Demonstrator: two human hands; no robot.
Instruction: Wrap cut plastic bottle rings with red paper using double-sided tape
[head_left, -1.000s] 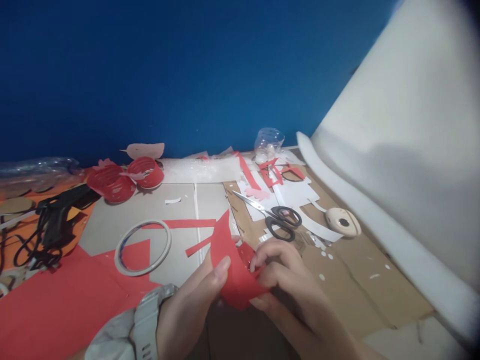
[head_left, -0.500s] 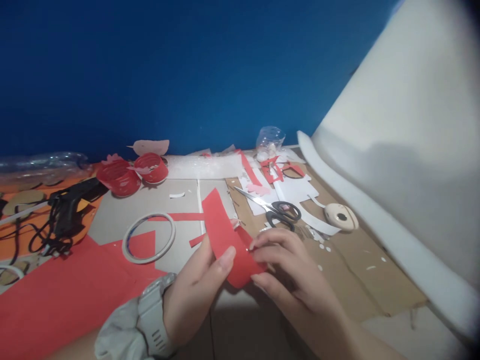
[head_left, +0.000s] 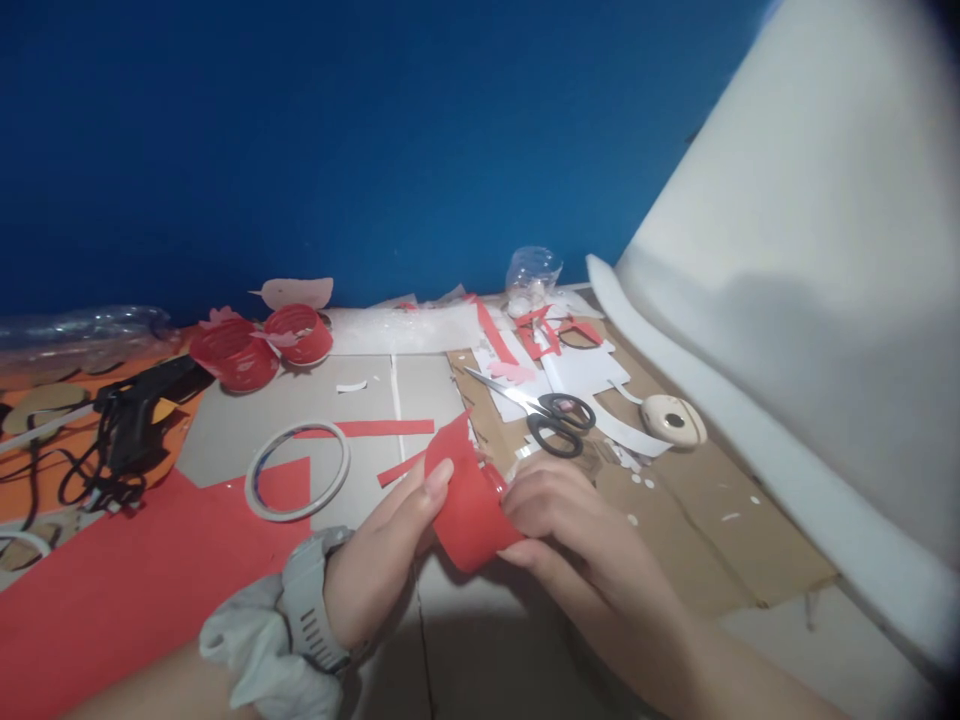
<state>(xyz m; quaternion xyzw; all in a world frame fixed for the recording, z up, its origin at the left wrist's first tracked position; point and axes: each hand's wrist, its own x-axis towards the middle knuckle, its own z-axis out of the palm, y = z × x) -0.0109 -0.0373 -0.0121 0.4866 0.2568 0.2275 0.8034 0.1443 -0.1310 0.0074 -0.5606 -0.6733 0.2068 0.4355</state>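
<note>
A: Where is the red paper (head_left: 471,520)?

B: Up between the two hands, in front of the wearer, raised over the pale tiled surface (head_left: 450,625). It is bent into a curve, its long axis slanting from a far tip down to the near right.

A: Which hand is nearer to it?

B: Neither; both touch it. The left hand (head_left: 390,560) has the left side, and the right hand (head_left: 592,545) has the right end. So the paper lies to the right of the left fingers and to the left of the right ones.

A: And their grip?

B: The left fingers go behind, thumb flat on the outer face, closed on the paper. The right fingers curl over the right edge, with the thumb below, pinching that end. Something clear and glossy shows by the far edge; I can't tell what.

A: How are the hands angled?

B: The left reaches in from the near left, thumb side up, a watch (head_left: 315,610) on its wrist. The right comes from the near right, knuckles up. Scissors (head_left: 541,407) lie just beyond it, and a tape ring (head_left: 343,470) lies farther left.
</note>
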